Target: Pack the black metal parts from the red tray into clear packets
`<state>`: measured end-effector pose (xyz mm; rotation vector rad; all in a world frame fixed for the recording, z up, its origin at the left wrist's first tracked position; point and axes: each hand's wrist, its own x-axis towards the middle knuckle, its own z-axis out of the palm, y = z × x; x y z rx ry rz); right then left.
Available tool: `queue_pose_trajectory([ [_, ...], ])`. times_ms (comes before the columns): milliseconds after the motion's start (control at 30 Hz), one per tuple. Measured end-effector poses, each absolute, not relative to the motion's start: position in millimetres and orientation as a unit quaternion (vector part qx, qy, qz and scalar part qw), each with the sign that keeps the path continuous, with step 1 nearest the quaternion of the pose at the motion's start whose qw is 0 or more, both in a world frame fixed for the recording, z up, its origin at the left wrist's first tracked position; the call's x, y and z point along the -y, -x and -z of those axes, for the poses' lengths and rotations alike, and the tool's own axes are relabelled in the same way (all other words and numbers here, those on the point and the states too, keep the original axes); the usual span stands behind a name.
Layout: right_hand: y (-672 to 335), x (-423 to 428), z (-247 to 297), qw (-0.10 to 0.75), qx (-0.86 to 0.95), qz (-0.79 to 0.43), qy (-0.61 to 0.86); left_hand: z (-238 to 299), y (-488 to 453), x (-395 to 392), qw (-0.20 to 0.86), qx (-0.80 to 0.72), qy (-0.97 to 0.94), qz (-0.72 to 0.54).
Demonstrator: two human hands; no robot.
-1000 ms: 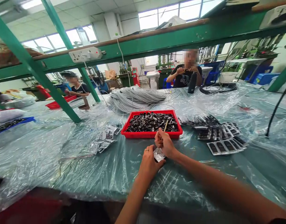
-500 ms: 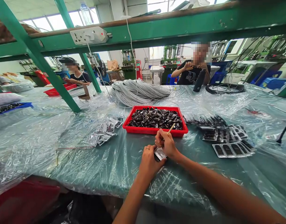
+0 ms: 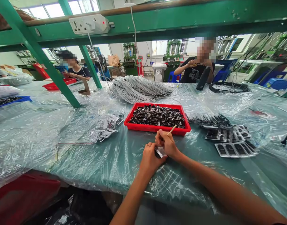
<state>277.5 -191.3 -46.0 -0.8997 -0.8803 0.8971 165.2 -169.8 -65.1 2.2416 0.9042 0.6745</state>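
My left hand (image 3: 151, 157) is closed around the edges of a small flat black piece with a silvery, shiny face (image 3: 160, 152), keeping it against the table. Above that piece, my right hand (image 3: 167, 144) pinches a thin pale wooden stick (image 3: 172, 129) like a pencil. The stick's lower end is hidden behind my fingers. Just beyond my hands stands a red tray (image 3: 155, 127) heaped with small black shiny parts (image 3: 157, 115).
Silvery flat packets (image 3: 103, 129) lie to the left, rows of black pieces in clear trays (image 3: 235, 150) to the right. Behind the red tray rests a coil of grey cable (image 3: 141, 89). A green beam (image 3: 180, 23) crosses overhead. Two people (image 3: 192, 72) sit across the table.
The view has tilted and shifted slightly. Both my hands keep their hold on the flat piece and the stick, with only a small movement of the fingers.
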Motion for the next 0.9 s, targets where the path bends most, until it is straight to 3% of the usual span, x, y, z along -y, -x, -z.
queue_pose_trajectory([
  [400, -271.8, 192.4, 57.7, 0.688, 0.423, -0.374, 0.457, 68.5, -166.0, 169.5, 0.312, -0.343, -0.846, -0.264],
  [633, -285.3, 215.8, 42.1, 0.633, 0.362, -0.522, 0.442, 72.6, -166.2, 172.7, 0.277, -0.343, -0.863, -0.248],
  [900, -305.2, 182.7, 35.5, 0.727, 0.32, -0.464, 0.393, 75.9, -167.5, 172.6, 0.263, -0.343, -0.874, -0.22],
])
